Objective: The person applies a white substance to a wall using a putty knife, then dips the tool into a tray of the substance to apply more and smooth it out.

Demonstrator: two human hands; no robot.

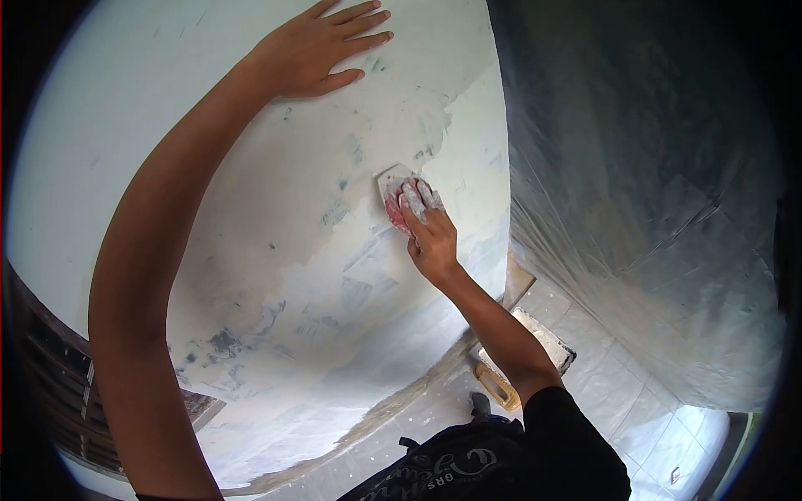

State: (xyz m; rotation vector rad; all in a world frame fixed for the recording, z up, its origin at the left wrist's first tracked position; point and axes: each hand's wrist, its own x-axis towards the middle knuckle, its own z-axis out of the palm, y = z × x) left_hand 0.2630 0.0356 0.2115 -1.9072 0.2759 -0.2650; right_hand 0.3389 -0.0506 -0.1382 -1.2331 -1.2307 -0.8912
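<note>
My left hand [313, 50] lies flat on the upper part of the pale wall [242, 192], its fingers spread and holding nothing. Lower and to the right, my right hand [433, 242] grips a red and white hand sanding block [393, 194] with a pointed front, pressed against the wall. White dust coats the fingers on the block, and their grip hides part of it. Around the block the wall has grey-blue smudges, patchy filler and an uneven edge between two shades of white.
Translucent plastic sheeting [643, 184] hangs along the right side. On the tiled floor [601, 351] are a whitish, dark-edged board or tray [543, 334] and a yellow-handled tool [496, 386] beside my arm. Dark slats [63, 380] show at lower left.
</note>
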